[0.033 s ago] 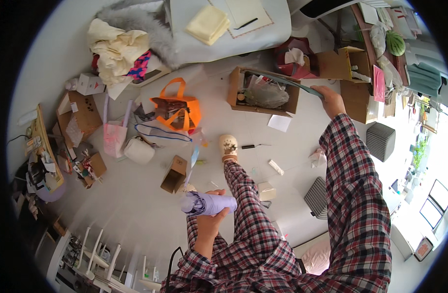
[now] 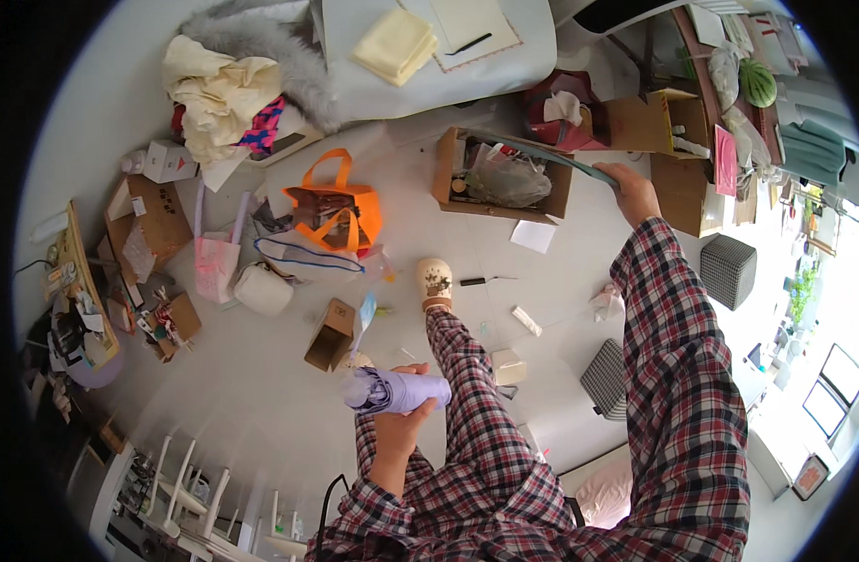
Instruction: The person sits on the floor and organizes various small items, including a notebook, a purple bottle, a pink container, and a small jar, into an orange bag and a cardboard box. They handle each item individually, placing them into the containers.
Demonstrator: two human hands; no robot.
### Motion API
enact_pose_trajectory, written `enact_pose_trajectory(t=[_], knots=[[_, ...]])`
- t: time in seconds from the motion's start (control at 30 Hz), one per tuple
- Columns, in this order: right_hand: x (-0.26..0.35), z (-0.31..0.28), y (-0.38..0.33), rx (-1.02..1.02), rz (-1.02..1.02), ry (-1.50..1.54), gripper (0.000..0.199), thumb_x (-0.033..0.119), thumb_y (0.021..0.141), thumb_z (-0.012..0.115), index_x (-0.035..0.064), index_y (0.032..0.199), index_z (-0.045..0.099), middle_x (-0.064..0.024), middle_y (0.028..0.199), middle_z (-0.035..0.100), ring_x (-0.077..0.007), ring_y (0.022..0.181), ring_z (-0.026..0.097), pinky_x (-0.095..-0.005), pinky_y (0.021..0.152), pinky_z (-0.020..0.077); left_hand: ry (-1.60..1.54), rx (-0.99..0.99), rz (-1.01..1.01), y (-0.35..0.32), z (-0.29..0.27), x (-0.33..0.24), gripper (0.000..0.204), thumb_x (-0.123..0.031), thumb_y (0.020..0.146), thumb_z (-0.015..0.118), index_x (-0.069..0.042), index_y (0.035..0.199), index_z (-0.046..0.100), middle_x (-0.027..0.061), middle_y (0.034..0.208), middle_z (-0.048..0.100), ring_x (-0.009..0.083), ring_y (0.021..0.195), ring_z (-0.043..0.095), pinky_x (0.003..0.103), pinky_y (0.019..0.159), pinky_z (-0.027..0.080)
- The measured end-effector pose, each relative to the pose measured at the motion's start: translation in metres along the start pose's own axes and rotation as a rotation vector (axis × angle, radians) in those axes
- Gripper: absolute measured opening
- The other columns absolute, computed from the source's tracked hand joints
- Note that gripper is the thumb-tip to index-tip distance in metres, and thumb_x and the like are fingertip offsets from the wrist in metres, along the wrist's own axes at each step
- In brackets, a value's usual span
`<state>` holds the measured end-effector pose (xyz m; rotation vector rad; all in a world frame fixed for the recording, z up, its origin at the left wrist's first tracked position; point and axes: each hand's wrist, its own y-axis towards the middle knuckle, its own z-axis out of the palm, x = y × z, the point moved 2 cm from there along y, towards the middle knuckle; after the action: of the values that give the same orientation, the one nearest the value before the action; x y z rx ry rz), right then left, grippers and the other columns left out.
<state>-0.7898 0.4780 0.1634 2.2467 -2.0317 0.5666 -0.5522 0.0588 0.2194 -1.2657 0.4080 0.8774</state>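
Note:
My left hand [image 2: 399,438] is closed around a folded lavender umbrella [image 2: 406,391], held crosswise in front of my legs. Out to the right, my right hand [image 2: 633,195] grips the end of a long, thin grey-green strip [image 2: 551,155]. The strip reaches leftward over an open cardboard box [image 2: 456,199]. Its far end lies by the box's back edge, and I cannot tell what it is. Inside the box are a clear plastic bag [image 2: 509,176] and small items, partly covered by the bag.
Around my clog [image 2: 435,281] lie a black-handled tool [image 2: 473,281], a white paper [image 2: 533,236] and a small open carton [image 2: 330,334]. An orange tote bag [image 2: 364,215] stands left of the box. A covered table [image 2: 420,94] is behind; checkered stools [image 2: 729,272] stand right.

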Motion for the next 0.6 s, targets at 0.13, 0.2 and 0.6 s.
enact_pose_trajectory(t=[0.13,0.2,0.6], knots=[[-0.011,0.006,0.003,0.003,0.027,0.006,0.036,-0.003,0.081,0.053,0.0166,0.111,0.059,-0.0055,0.107,0.06,-0.0309,0.091,0.059,-0.0377,0.076,0.0493,0.006,-0.01,-0.056,0.012,0.0,0.011,0.048,0.0,0.071,0.072,-0.007,0.112,0.049,0.0123,0.117,0.053,0.022,0.11,0.051,0.037,0.093,0.042],[-0.015,0.011,0.003,-0.025,0.016,0.004,0.038,-0.004,0.08,0.053,0.0165,0.111,0.058,-0.0055,0.107,0.06,-0.0309,0.091,0.059,-0.0376,0.076,0.0493,0.008,-0.013,-0.068,0.016,-0.002,0.015,0.048,0.0,0.071,0.072,-0.007,0.113,0.049,0.0122,0.117,0.053,0.0219,0.112,0.05,0.037,0.094,0.041],[0.002,0.006,0.003,-0.113,-0.074,0.054,0.048,-0.014,0.072,0.051,0.0133,0.111,0.059,-0.0076,0.109,0.06,-0.0302,0.095,0.06,-0.0343,0.081,0.0503,0.046,-0.014,-0.109,0.03,-0.004,0.026,0.046,0.001,0.072,0.07,-0.007,0.113,0.049,0.0111,0.117,0.052,0.0227,0.112,0.05,0.038,0.096,0.041]])
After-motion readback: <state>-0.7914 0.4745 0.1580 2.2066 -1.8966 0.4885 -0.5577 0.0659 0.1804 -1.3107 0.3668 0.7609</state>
